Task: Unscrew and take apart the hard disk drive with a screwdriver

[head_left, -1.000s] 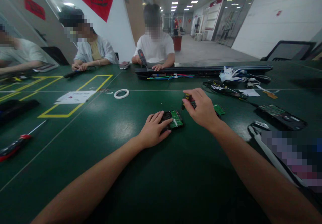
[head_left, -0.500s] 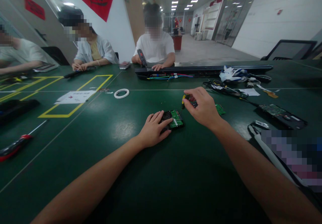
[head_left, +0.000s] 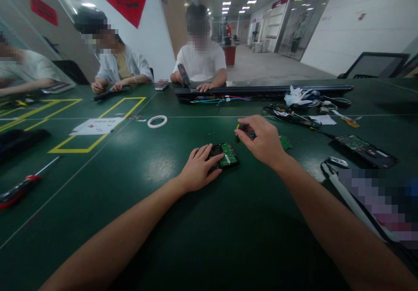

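Observation:
A hard drive with a green circuit board (head_left: 229,152) lies flat on the dark green table. My left hand (head_left: 200,169) rests on its left part with the fingers spread, pressing on it rather than gripping. My right hand (head_left: 263,140) is above and to the right of the drive, its thumb and fingers pinched round a small black and yellow screwdriver (head_left: 237,133). The driver stands nearly upright over the drive's right edge; its tip is too small to make out. Another green board (head_left: 285,142) lies partly behind my right hand.
White tape roll (head_left: 157,121) and paper sheet (head_left: 97,126) lie left; a red-black screwdriver (head_left: 22,188) is far left. A long black bar (head_left: 267,91) spans the back. Cables (head_left: 287,113) and another drive (head_left: 365,149) lie right. Three people sit across the table.
The small screwdriver has turned slightly between my right fingers. My left hand and the hard drive have stayed put. One person across the table has shifted their hands.

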Demonstrator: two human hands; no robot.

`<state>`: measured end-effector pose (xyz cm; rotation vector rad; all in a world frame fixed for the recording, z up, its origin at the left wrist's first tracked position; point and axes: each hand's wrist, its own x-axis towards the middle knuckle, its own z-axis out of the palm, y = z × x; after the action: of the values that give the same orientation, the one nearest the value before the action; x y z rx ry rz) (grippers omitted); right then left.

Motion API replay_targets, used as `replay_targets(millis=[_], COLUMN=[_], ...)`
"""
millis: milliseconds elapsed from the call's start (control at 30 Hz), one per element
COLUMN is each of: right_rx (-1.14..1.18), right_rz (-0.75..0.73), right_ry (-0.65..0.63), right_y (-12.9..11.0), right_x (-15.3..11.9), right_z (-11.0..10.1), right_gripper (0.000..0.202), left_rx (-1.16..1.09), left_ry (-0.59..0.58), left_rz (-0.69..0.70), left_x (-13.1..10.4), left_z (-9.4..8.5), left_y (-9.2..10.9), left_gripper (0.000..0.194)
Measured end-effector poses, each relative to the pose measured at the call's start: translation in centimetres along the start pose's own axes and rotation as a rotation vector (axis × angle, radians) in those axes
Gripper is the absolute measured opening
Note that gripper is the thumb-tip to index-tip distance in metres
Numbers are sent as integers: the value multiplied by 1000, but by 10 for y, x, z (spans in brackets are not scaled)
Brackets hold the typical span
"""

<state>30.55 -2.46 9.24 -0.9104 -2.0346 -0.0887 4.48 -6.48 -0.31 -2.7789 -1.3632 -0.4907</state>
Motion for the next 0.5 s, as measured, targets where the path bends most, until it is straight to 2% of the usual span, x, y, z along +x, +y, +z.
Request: replay_targets(millis=[233,500], right_rx=[-12,-33], right_rz=[-42,-7], right_ry=[14,7], right_y=[-1,-2], right_x=[0,0], right_z=[2,-1], right_gripper=[24,20], left_rx=[5,6], left_ry=[-10,-9], left_rz=[-7,-3], left_x=[0,0], left_z=[-2,-2], left_y=[1,1], left_gripper=[54,54])
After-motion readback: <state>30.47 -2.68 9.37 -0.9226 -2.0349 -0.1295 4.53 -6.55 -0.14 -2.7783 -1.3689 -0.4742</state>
